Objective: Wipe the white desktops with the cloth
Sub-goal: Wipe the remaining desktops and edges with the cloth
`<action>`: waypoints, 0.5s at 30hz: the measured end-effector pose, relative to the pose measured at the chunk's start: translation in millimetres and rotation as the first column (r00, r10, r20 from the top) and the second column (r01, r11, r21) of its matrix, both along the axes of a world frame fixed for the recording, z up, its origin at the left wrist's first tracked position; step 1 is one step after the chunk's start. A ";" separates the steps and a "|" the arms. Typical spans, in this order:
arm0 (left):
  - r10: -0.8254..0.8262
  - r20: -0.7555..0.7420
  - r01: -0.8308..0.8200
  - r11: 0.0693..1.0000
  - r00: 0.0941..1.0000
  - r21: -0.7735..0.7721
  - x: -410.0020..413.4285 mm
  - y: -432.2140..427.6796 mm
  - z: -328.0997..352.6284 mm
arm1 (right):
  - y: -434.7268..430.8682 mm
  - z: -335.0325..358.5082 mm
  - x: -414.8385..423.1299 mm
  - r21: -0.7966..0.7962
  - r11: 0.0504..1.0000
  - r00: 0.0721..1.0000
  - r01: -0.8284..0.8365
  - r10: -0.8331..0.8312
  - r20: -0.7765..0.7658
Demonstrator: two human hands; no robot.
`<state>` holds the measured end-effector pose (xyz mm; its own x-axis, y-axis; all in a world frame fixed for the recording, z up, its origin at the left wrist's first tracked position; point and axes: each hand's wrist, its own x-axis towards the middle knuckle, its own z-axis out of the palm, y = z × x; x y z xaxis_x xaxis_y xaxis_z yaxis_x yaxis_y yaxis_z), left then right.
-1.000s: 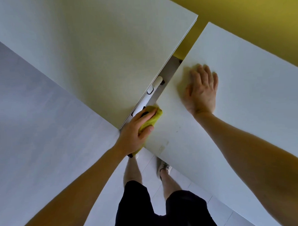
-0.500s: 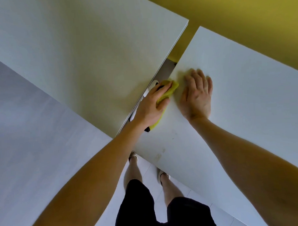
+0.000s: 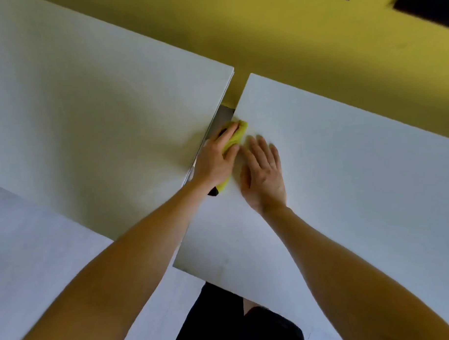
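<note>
Left hand (image 3: 214,161): gripped the cloth, forefinger laid along its top and thumb closed against its side; the remaining fingers were hidden over the desk edge.
Cloth (image 3: 237,136): yellow and bunched beneath the left hand. One end showed past the fingertips and a dark corner showed below the wrist. It sat on the edge strip of the desktop, probably so that the rim was wiped along with the top.
Right hand (image 3: 264,173): lay palm down just right of the cloth, fingers straight and slightly parted, holding nothing. It was most likely placed there as a brace for the forward lean.
Right desktop (image 3: 346,186): the white top under both hands. Its left edge ran beneath the left hand, and the broad area to the right of the right hand carried nothing.
Gap (image 3: 224,116): a narrow grey slot immediately left of the left hand, separating two tops. Whether the cloth reached into it could not be told.
Left desktop (image 3: 102,118): white, across the gap from the left hand; neither hand touched it.
Near desktop (image 3: 43,252): a pale top passing beneath the left forearm, seemingly a third one.
Wall (image 3: 290,40): yellow, beyond the fingertips of both hands.
Stage (judged): an edge pass on the right desktop, with much of its surface yet to be covered.
</note>
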<state>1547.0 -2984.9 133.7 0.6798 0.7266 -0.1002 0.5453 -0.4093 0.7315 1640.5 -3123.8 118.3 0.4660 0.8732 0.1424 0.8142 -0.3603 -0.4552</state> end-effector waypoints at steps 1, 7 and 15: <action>0.011 0.008 -0.011 1.000 1.000 0.010 26.7 17.0 -0.5 | -0.3 1.4 6.5 -0.037 0.999 0.999 -0.033 0.035 0.032; 0.013 -0.004 -0.013 1.000 1.000 -0.015 7.4 2.8 -3.1 | 17.1 9.1 76.6 -0.171 0.985 0.976 -0.004 0.041 0.214; 0.034 -0.054 -0.036 0.999 0.998 -0.036 -19.6 -16.0 2.6 | 13.8 2.5 82.8 -0.130 0.988 0.989 0.088 -0.071 0.131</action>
<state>1527.4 -3000.9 136.3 0.6469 0.7449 -0.1630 0.5977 -0.3626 0.7151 1723.3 -3109.9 120.7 0.5208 0.8492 0.0874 0.8281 -0.4777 -0.2934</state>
